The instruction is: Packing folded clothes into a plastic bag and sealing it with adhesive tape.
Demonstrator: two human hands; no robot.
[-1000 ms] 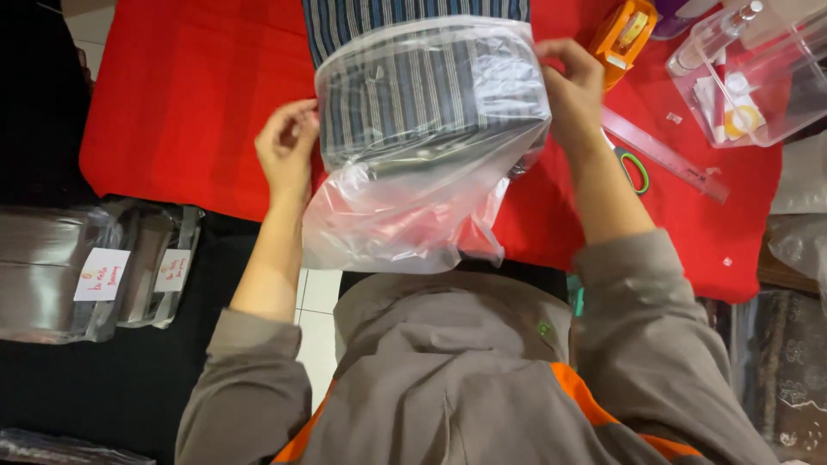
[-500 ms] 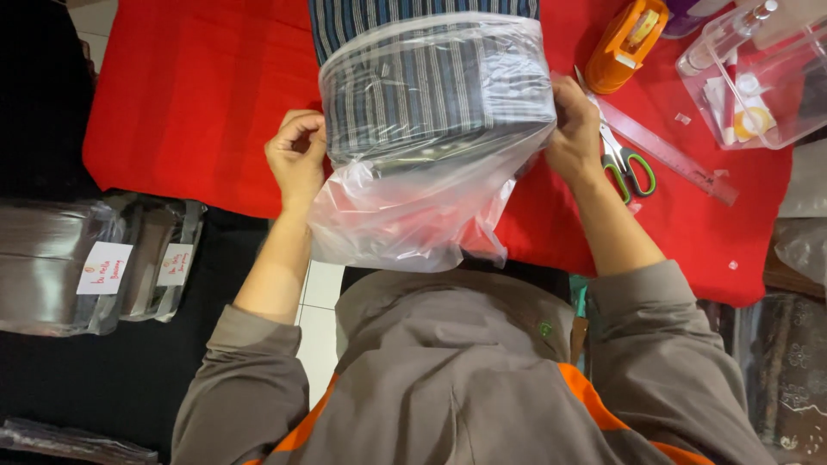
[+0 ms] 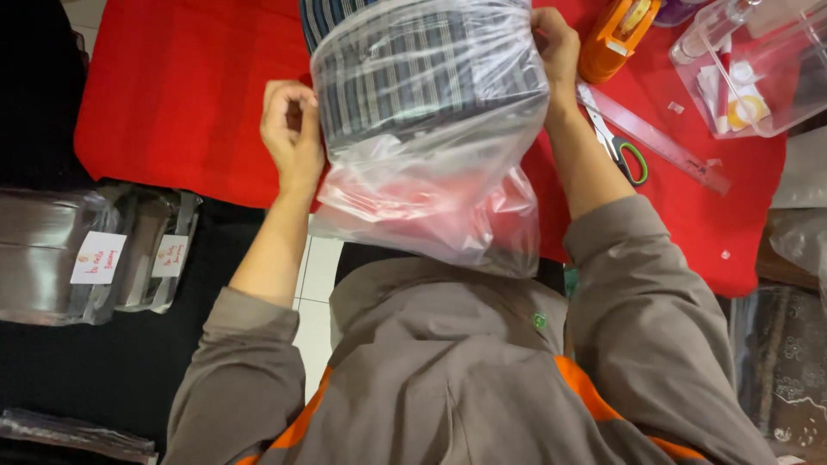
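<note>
The left hand (image 3: 293, 129) is curled tight, its fingers pinching the edge of a clear plastic bag (image 3: 431, 146) at the bag's nine o'clock side. The right hand (image 3: 556, 47) grips the opposite edge up near one o'clock, fingers folded over the plastic. Between the two hands the bag hangs stretched and raised, with a folded striped cloth (image 3: 405, 77) in dark blue and grey sitting in its upper half; the lower half sags loose toward six o'clock, over the person's grey jacket.

Beneath it lies a red table cover (image 3: 172, 95). At three o'clock from the right hand sit an orange tape dispenser (image 3: 616, 34), green-handled scissors (image 3: 616, 146), a clear ruler (image 3: 659, 142) and a clear plastic box (image 3: 758, 69). Off at nine o'clock, well apart, lie labelled bagged packs (image 3: 95, 254) on a dark surface.
</note>
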